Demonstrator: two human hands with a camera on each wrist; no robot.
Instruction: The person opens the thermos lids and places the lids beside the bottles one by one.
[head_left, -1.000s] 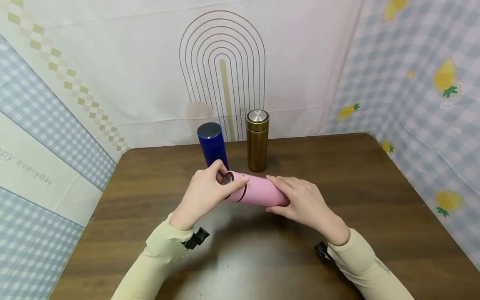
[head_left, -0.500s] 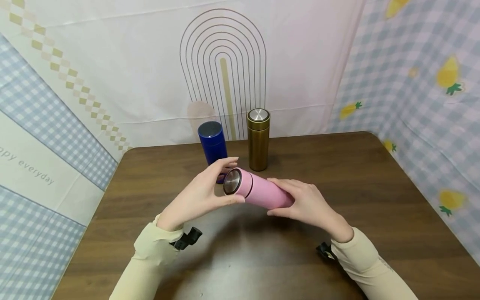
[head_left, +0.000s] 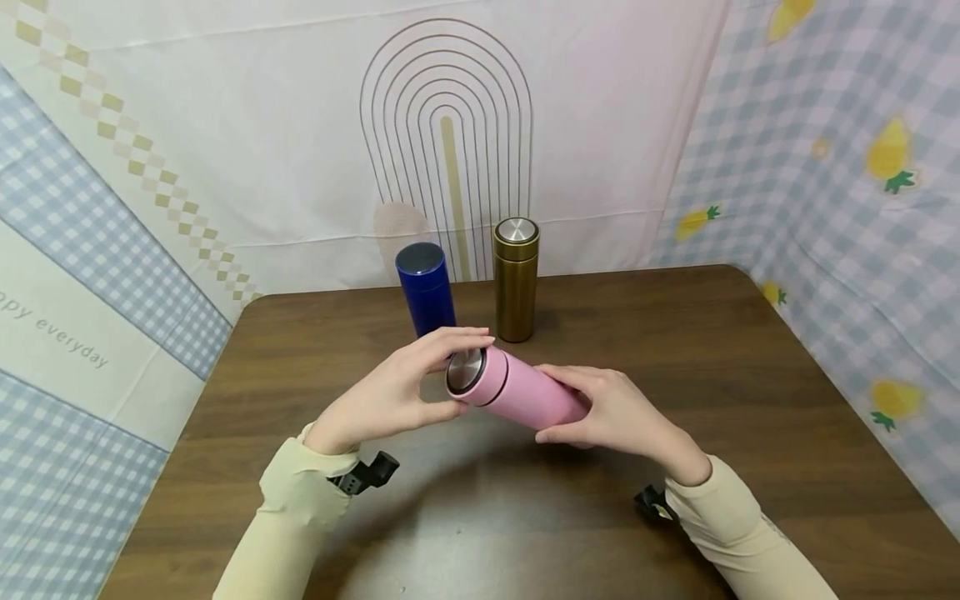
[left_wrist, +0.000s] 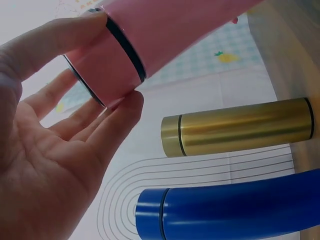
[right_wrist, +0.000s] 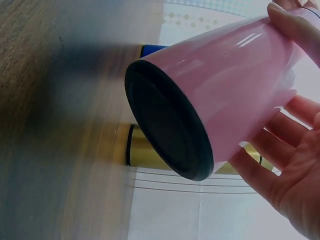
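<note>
A pink thermos (head_left: pixel 532 392) is held tilted above the table, its steel-topped lid (head_left: pixel 491 375) toward the left. My right hand (head_left: pixel 618 412) grips the body near the base; the dark base (right_wrist: pixel 167 122) shows in the right wrist view. At the lid end, my left hand (head_left: pixel 382 396) pinches the lid between thumb and fingertips, with the palm apart from the lid's top. In the left wrist view the thumb (left_wrist: pixel 60 42) lies across the pink lid near the dark seam. Lid and body are together at that seam.
Behind the hands, a blue thermos (head_left: pixel 427 292) stands on the wooden table (head_left: pixel 675 325), partly hidden by the left hand. To its right stands a gold thermos (head_left: pixel 516 292) with a steel top. Patterned cloth (head_left: pixel 615 125) hangs along the table's back and sides.
My left hand loosened from the lid, drew back left and took a fresh hold on it. The pink thermos tilted, bringing more of its steel top into view. My right hand kept its grip.
</note>
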